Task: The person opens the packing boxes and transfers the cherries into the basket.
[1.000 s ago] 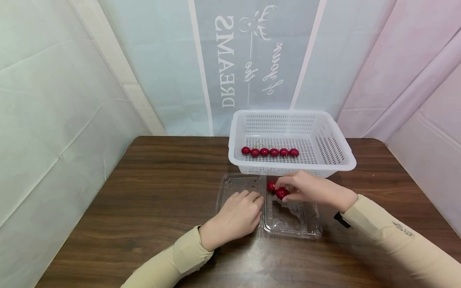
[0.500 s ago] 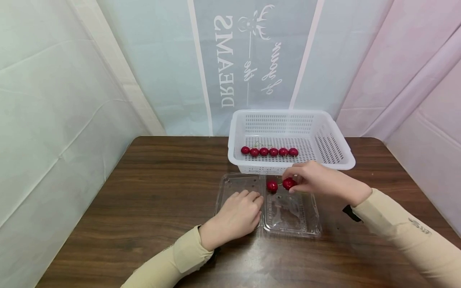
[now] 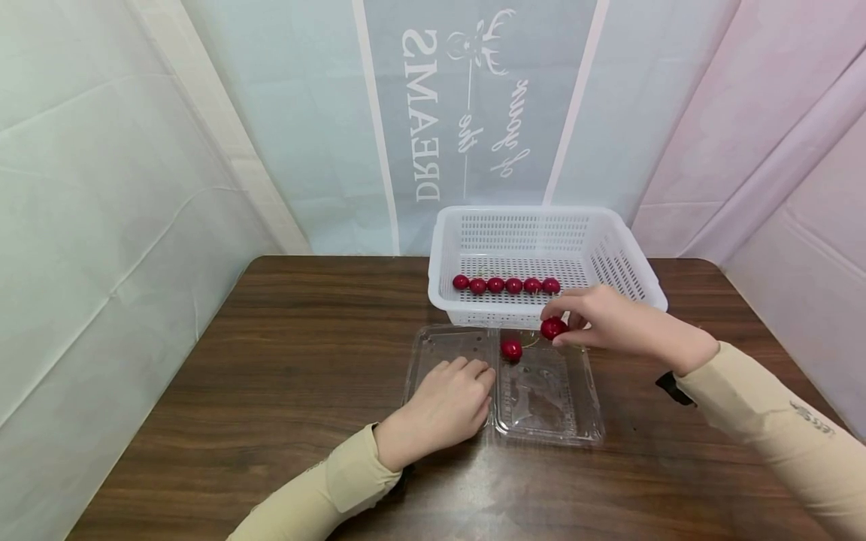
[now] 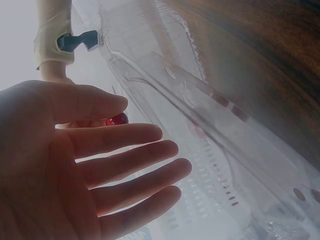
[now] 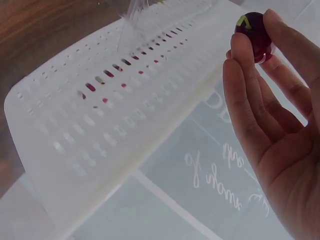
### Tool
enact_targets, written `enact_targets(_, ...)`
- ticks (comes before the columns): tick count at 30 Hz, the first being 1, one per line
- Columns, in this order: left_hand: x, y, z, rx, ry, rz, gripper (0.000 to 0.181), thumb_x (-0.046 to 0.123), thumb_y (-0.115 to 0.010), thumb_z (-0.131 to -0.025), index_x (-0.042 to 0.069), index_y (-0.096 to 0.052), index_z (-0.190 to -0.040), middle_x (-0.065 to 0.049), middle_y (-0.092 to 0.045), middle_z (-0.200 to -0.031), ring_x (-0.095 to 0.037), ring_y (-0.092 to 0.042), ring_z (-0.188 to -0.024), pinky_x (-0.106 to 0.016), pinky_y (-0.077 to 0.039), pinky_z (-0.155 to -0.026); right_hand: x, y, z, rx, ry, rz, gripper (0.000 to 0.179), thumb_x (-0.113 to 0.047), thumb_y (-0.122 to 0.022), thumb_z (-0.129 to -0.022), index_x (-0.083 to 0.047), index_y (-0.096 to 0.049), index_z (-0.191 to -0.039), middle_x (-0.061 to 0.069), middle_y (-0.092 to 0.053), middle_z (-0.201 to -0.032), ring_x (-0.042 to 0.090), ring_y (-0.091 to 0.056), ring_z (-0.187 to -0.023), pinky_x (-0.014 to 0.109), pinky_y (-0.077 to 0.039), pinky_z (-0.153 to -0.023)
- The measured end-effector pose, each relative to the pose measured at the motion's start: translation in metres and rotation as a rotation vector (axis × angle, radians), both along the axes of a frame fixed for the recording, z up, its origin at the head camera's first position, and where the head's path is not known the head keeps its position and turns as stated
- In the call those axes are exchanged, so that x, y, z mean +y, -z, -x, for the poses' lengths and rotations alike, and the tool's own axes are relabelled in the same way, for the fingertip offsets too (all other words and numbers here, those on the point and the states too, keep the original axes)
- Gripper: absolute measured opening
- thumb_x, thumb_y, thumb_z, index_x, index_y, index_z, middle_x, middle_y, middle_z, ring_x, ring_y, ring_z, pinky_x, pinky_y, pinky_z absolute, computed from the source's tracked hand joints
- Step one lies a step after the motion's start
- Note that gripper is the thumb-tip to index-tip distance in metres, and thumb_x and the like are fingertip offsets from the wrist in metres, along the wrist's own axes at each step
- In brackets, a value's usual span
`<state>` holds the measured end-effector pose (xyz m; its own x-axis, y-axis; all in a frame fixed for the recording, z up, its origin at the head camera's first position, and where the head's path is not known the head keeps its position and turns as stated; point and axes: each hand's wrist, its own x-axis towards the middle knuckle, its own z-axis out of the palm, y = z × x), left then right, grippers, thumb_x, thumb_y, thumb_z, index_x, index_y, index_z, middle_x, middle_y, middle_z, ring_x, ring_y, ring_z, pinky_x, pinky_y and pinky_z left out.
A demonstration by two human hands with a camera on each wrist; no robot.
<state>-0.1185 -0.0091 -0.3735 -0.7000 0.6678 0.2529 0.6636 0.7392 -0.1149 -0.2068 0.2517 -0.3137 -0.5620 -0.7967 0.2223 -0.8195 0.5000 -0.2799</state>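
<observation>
My right hand (image 3: pixel 612 324) pinches a dark red cherry (image 3: pixel 552 328) between thumb and fingertips, in front of the white basket's near rim. In the right wrist view the held cherry (image 5: pixel 256 42) shows a green stem spot. A second cherry (image 3: pixel 511 350) with a thin stem lies in the upper left corner of the right half of a clear plastic clamshell box (image 3: pixel 541 430). My left hand (image 3: pixel 440 406) rests over the box's left half, beside the hinge. Its fingers (image 4: pixel 135 157) are straight in the left wrist view and hold nothing.
Behind the box stands a white perforated basket (image 3: pixel 629 293) with a row of several cherries (image 3: pixel 514 285) along its near side. Both stand on a dark wooden table (image 3: pixel 304 353). Fabric hangs at the back and sides.
My right hand has lifted its cherry up and to the right, away from the other cherry and towards the basket's rim. The left hand has stayed in place.
</observation>
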Motion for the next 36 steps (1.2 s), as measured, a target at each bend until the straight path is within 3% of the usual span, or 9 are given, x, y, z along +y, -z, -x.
enact_targets(10,0.000,-0.002,-0.001,0.002,0.001,0.000,0.024,0.025,-0.059,-0.086,0.011,-0.067,-0.104,0.001,-0.067,-0.106,-0.017,-0.062,-0.088,-0.029,-0.048,-0.066,0.004,-0.010,0.000,0.102,-0.026,0.036,0.030,-0.010,-0.081,-0.070,-0.009,-0.067,-0.096,-0.003,-0.067,-0.088,-0.003,-0.060,-0.066,0.017,-0.052,-0.059)
enact_targets(24,-0.001,-0.003,-0.002,-0.004,-0.002,-0.007,0.024,0.023,-0.059,-0.086,0.011,-0.067,-0.105,0.001,-0.066,-0.106,-0.017,-0.061,-0.089,-0.028,-0.048,-0.066,0.008,-0.030,0.004,0.148,0.005,-0.007,0.029,-0.011,-0.081,-0.070,-0.017,-0.067,-0.095,-0.010,-0.065,-0.086,-0.002,-0.060,-0.069,0.021,-0.050,-0.060)
enact_targets(36,-0.001,-0.003,-0.001,-0.003,0.002,-0.010,0.023,0.023,-0.059,-0.086,0.011,-0.067,-0.103,0.001,-0.067,-0.105,-0.016,-0.061,-0.088,-0.028,-0.047,-0.065,0.014,-0.038,0.032,0.147,0.019,-0.014,0.028,-0.009,-0.082,-0.069,-0.011,-0.067,-0.092,0.000,-0.068,-0.085,-0.001,-0.062,-0.061,0.018,-0.051,-0.057)
